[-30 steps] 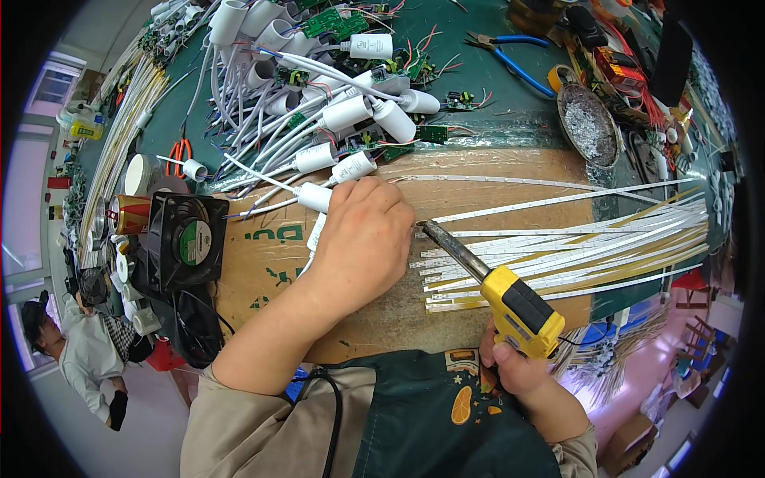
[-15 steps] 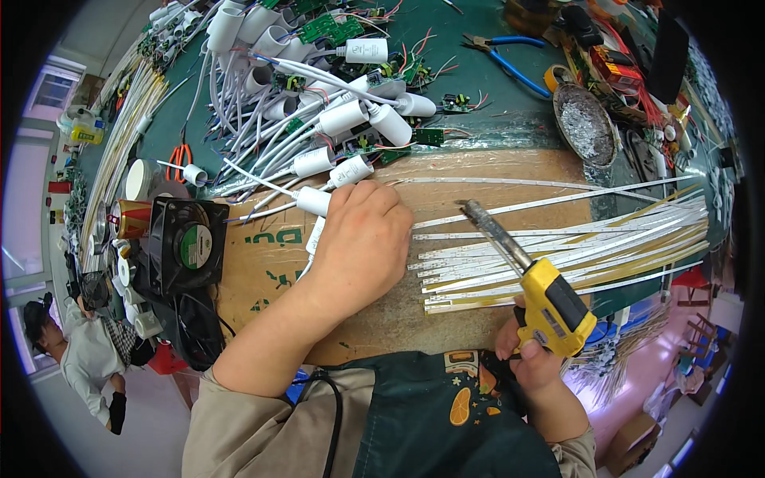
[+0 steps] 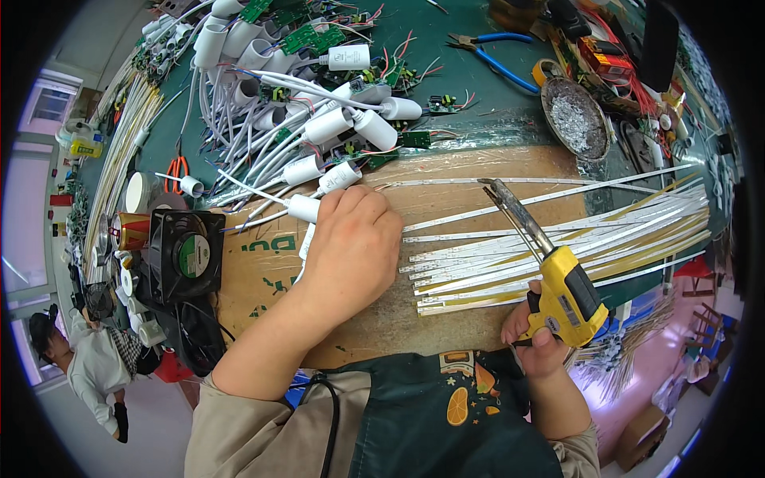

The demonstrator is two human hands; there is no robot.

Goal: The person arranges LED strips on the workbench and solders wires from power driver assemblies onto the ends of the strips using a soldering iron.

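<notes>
Left hand point(image 3: 358, 239), 1: curling at the centre of the frame, just beside a white cylinder point(image 3: 303, 209); its fingertips are hiding from me, so I cannot tell its grip. Right hand point(image 3: 542, 350), 1: clamping the handle of a yellow soldering gun point(image 3: 572, 296), lower right. The gun's tip is overlapping 1 white strip point(image 3: 430, 182), upper centre; contact is escaping my eye. Good handling, I am judging: steadying the strip, angling the tip away from bare fingers.

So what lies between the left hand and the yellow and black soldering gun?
In the head view, thin white and yellowish strips lie there, over brown cardboard.
</notes>
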